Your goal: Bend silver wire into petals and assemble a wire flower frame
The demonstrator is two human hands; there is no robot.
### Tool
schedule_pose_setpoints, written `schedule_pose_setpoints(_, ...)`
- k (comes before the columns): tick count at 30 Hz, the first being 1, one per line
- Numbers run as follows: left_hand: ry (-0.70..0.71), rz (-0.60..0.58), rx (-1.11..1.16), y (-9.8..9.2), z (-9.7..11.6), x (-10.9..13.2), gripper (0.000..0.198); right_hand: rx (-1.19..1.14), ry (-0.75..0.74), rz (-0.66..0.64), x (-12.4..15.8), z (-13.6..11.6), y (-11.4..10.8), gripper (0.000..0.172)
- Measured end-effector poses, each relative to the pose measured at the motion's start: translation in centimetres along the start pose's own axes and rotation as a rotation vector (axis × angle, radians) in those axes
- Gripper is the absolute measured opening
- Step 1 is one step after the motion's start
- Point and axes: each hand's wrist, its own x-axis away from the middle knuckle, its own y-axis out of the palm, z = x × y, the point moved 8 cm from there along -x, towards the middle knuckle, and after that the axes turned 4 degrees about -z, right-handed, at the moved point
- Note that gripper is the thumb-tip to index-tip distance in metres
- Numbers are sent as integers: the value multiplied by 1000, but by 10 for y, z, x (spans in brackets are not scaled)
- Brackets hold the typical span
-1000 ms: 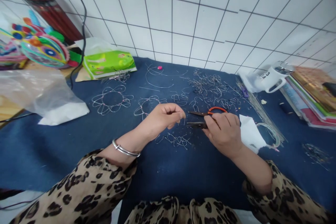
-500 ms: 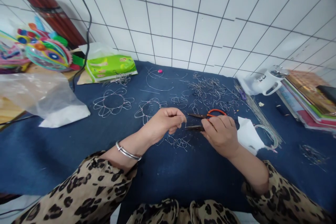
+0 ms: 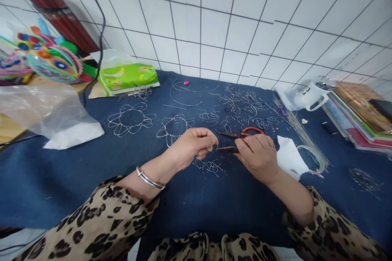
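Observation:
My left hand (image 3: 199,142) pinches a short piece of thin wire (image 3: 217,143) between thumb and fingertips. My right hand (image 3: 259,157) is closed around pliers, whose dark jaws (image 3: 227,149) point left at the wire's end; whether they touch it I cannot tell. Just beyond the right hand lie scissors with orange handles (image 3: 252,129). Below the left fingertips rests a small group of bent wires (image 3: 208,166). Two flower-shaped wire rings lie to the left: one whole ring (image 3: 131,119) and another ring (image 3: 175,124) partly covered by my left hand.
Many bent wire pieces (image 3: 245,104) spread at the back. A bundle of straight wires (image 3: 301,134), white paper (image 3: 289,157) and a coil (image 3: 318,157) lie right, near a white mug (image 3: 312,94) and stacked books (image 3: 361,118). Left are a green tissue pack (image 3: 128,78) and a plastic bag (image 3: 52,110).
My left hand has shifted very slightly, still pinching the wire. The pliers and my right hand stay in almost the same place.

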Motion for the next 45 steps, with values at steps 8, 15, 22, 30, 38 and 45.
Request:
schedule_pose_setpoints(8, 0, 18, -2, -1, 1, 0, 6, 1, -5, 8, 0, 0, 0, 17)
schedule_pose_setpoints(15, 3, 12, 21, -1, 0, 1, 6, 23, -12, 0, 0, -1, 0, 18)
schedule_pose_setpoints(22, 4, 3, 27, -1, 0, 1, 5, 19, -17, -2, 1, -1, 1, 19)
schedule_pose_setpoints(30, 9, 12, 29, 0, 1, 1, 7, 34, -28, 18, -1, -2, -2, 17)
schedule_pose_setpoints(38, 30, 23, 20, -1, 1, 2, 7, 54, -17, 2, -2, -2, -1, 14)
schedule_pose_setpoints(45, 96, 87, -69, 0, 10, 6, 10, 31, 10, -42, -3, 0, 3, 20)
